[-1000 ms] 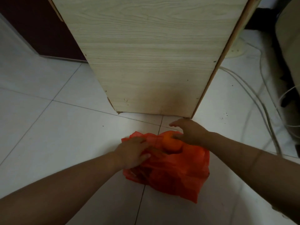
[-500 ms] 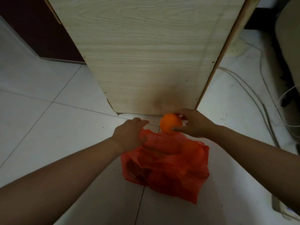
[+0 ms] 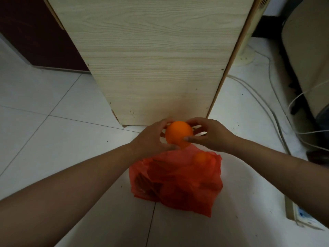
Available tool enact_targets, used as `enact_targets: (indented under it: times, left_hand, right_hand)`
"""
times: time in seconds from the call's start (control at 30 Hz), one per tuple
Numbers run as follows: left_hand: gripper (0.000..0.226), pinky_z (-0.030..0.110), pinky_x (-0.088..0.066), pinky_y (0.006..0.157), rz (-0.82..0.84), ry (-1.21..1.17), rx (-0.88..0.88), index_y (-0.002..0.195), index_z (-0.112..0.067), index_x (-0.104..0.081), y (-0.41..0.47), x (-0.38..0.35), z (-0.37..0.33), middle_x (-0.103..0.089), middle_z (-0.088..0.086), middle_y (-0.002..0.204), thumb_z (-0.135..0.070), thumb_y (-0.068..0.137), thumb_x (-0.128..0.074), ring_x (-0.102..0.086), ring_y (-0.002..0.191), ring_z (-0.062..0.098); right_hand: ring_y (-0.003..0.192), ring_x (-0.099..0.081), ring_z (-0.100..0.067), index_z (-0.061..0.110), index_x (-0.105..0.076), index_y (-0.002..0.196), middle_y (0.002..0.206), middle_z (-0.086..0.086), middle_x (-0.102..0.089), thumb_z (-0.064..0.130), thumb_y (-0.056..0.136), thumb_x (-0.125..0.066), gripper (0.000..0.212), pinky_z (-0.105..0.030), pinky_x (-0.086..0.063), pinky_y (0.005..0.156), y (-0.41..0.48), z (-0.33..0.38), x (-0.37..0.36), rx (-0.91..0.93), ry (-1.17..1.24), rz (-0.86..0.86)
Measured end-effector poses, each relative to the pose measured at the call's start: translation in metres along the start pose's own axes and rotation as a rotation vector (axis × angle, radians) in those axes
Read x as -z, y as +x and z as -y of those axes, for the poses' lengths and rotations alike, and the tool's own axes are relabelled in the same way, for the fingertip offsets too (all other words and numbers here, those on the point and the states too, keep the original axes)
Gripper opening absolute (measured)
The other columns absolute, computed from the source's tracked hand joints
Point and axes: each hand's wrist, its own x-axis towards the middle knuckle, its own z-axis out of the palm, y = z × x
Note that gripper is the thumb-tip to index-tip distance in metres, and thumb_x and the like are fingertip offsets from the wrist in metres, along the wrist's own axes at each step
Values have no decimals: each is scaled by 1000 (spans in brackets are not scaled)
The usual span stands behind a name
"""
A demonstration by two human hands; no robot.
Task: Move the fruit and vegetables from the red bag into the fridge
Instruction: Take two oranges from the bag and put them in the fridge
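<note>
**Orange held in both hands above the bag**

Orange (image 3: pixel 179 133) was off the floor, just above the red bag's (image 3: pixel 178 184) open top. Left hand (image 3: pixel 151 138) and right hand (image 3: pixel 211 134) each had fingers curled round it, grasping from opposite sides. Second orange (image 3: pixel 201 157) sat in the bag mouth. Bag lay on the tiled floor (image 3: pixel 53 139), near the foot of the wood-grain cabinet (image 3: pixel 151 59). Cables (image 3: pixel 267 107) ran to the right.
</note>
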Motion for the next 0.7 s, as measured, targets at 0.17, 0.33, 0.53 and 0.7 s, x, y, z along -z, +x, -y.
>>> enact_targets:
  times: [0.17,0.33,0.53,0.7]
  left_hand:
    - [90,28,-41,89,44,126,81,139,-30,-32,-16,4,17,-41,-2,139,-46,65,-80,-47,113,13]
    - [89,33,-42,97,116,295,125,139,-26,-32,-28,1,29,-41,-1,140,-48,66,-78,-46,121,19]
    - [89,36,-43,98,139,269,190,139,-24,-32,-23,-9,35,-40,2,141,-50,68,-77,-45,123,22]
    - [86,33,-43,96,163,266,190,139,-23,-33,-18,-18,32,-42,2,139,-49,69,-76,-46,120,21]
  right_hand:
    - [102,-58,-10,22,-52,128,123,5,-59,42,78,-69,56,-29,-51,89,-4,-22,-9,-47,-180,108]
    - [122,-48,-17,20,-47,134,136,0,-51,33,83,-67,56,-31,-37,105,-18,-56,-19,-117,-443,327]
    - [129,-41,-24,19,-33,142,142,-6,-43,34,82,-68,72,-32,-32,106,-32,-76,-32,-285,-382,354]
    - [130,-39,-27,21,-28,144,145,-6,-38,34,74,-76,86,-40,-35,107,-26,-87,-37,-370,-277,376]
